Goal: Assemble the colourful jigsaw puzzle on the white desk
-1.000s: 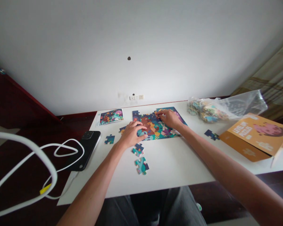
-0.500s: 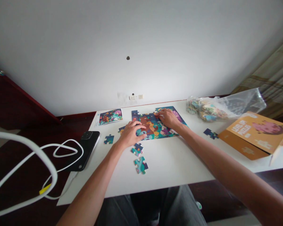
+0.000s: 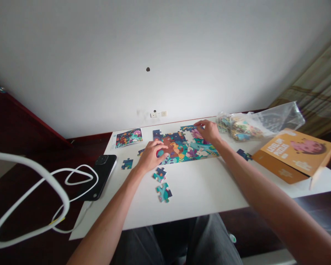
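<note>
A partly joined jigsaw puzzle point(image 3: 179, 149) with colourful animals lies on the white table, with a gap in its upper right part. My left hand point(image 3: 151, 156) rests on its left side, fingers spread and open. At the upper right corner, the bent fingers of my right hand point(image 3: 209, 131) close on the edge of a puzzle piece, mostly covered by them. Two loose pieces lie below the puzzle, a dark one point(image 3: 160, 174) and a teal one point(image 3: 163, 192). Another loose piece point(image 3: 127, 164) is left of my left hand.
A picture card point(image 3: 128, 137) lies at the back left. On the left edge is a black phone point(image 3: 103, 176) beside a white cable point(image 3: 55, 184). Rightward are bagged pieces point(image 3: 245, 127), an orange puzzle box point(image 3: 295, 154) and a dark loose piece point(image 3: 244, 154).
My right hand has moved right and slightly back, from the puzzle's upper middle to its upper right corner, uncovering the gap. The left hand has stayed nearly in place.
</note>
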A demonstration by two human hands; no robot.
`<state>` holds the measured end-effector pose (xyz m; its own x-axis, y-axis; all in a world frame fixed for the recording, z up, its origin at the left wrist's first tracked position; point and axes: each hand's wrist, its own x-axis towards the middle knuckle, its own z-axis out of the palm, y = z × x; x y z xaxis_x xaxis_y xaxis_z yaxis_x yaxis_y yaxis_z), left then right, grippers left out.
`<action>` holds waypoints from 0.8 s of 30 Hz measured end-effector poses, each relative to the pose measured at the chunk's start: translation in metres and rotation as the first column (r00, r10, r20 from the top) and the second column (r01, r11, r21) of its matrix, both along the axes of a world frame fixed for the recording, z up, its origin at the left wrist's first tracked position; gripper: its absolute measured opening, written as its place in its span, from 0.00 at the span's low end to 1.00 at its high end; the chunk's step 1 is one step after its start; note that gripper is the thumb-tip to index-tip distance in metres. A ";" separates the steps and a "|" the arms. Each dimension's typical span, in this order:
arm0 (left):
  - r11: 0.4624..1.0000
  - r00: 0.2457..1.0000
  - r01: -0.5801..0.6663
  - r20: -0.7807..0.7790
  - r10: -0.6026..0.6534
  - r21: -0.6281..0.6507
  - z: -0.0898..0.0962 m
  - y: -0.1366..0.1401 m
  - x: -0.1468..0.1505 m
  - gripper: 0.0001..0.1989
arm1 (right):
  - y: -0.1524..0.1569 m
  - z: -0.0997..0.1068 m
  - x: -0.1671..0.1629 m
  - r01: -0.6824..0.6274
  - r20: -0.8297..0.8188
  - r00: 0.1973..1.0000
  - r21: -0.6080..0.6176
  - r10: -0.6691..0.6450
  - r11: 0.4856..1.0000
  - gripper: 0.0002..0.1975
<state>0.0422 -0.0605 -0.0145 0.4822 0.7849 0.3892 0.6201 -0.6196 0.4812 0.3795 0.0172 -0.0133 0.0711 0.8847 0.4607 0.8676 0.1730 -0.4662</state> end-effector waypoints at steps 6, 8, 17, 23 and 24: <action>0.999 0.997 -0.043 0.061 0.042 0.015 0.010 -0.003 -0.001 0.08 | 0.006 -0.009 0.028 0.176 -0.154 0.968 -0.141 -0.197 0.974 0.15; 0.998 0.995 -0.060 0.084 0.058 0.012 0.013 -0.004 -0.003 0.08 | 0.007 -0.013 0.028 0.161 -0.162 0.969 -0.164 -0.188 0.973 0.15; 0.983 0.980 -0.150 0.113 0.161 -0.104 0.021 -0.008 -0.005 0.08 | 0.008 -0.019 0.029 0.150 -0.153 0.972 -0.176 -0.177 0.973 0.15; 0.973 0.970 -0.157 0.160 0.184 -0.169 0.020 -0.014 -0.002 0.11 | 0.006 -0.019 0.027 0.152 -0.159 0.971 -0.174 -0.180 0.973 0.16; 0.971 0.967 -0.152 0.175 0.184 -0.182 0.020 -0.013 -0.003 0.11 | 0.006 -0.020 0.027 0.149 -0.160 0.971 -0.175 -0.178 0.973 0.16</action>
